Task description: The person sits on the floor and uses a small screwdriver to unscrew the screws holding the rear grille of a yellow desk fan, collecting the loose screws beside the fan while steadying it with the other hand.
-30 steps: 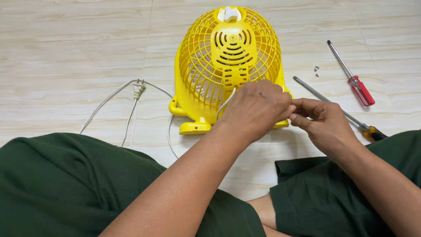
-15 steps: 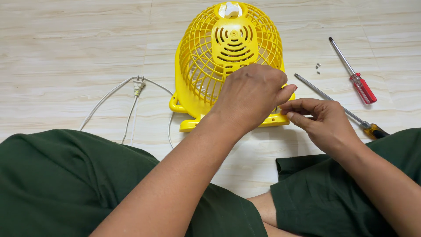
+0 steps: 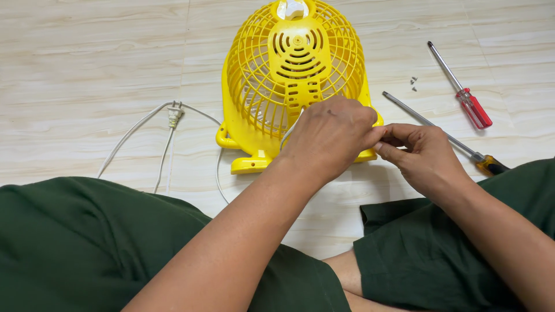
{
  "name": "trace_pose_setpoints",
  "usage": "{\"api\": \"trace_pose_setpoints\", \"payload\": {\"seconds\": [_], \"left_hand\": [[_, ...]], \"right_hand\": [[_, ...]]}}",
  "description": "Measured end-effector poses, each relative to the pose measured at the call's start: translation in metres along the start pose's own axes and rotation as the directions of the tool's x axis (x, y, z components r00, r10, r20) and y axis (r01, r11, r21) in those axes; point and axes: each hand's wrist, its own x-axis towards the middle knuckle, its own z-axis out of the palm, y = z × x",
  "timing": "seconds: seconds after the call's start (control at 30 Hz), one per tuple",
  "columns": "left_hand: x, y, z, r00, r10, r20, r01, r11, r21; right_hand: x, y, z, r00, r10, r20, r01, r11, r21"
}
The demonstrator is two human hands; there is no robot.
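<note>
Open floor (image 3: pixel 87 69) left of the yellow fan (image 3: pixel 295 81), crossed only by the white cord (image 3: pixel 139 130) and its plug (image 3: pixel 174 115). Right of the fan, passage narrowed by a long-shafted screwdriver (image 3: pixel 445 136), a red-handled screwdriver (image 3: pixel 459 86) and small screws (image 3: pixel 414 82) between them. Near side of the fan blocked by left hand (image 3: pixel 329 136), right hand (image 3: pixel 425 156) and green-clad legs (image 3: pixel 87 242).

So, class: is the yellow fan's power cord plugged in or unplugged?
Unplugged. The white plug lies loose on the tiled floor, left of the yellow fan, its cord trailing across the tiles with no socket in view.
</note>
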Motion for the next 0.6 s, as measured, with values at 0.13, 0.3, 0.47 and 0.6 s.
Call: {"api": "trace_pose_setpoints", "payload": {"seconds": [0.13, 0.3, 0.47, 0.6], "left_hand": [[0.0004, -0.0013, -0.0008, 1.000, -0.020, -0.008, 0.020, 1.000, 0.013], [0.0004, -0.0001, 0.0018, 1.000, 0.001, -0.005, -0.001, 1.000, 0.017], [0.0001, 0.0005, 0.0035, 1.000, -0.002, -0.002, 0.002, 1.000, 0.009], [0.0001, 0.0015, 0.0043, 1.000, -0.011, 0.012, 0.011, 1.000, 0.024]], "right_hand": [[0.0002, -0.0015, 0.0003, 1.000, -0.010, 0.010, 0.010, 0.999, 0.036], [0.0001, -0.0018, 0.0001, 1.000, 0.002, 0.010, -0.003, 1.000, 0.020], [0.0010, -0.0002, 0.0008, 1.000, -0.008, 0.016, 0.008, 0.999, 0.038], [0.0012, 0.0000, 0.0011, 1.000, -0.004, 0.019, 0.003, 1.000, 0.027]]}}
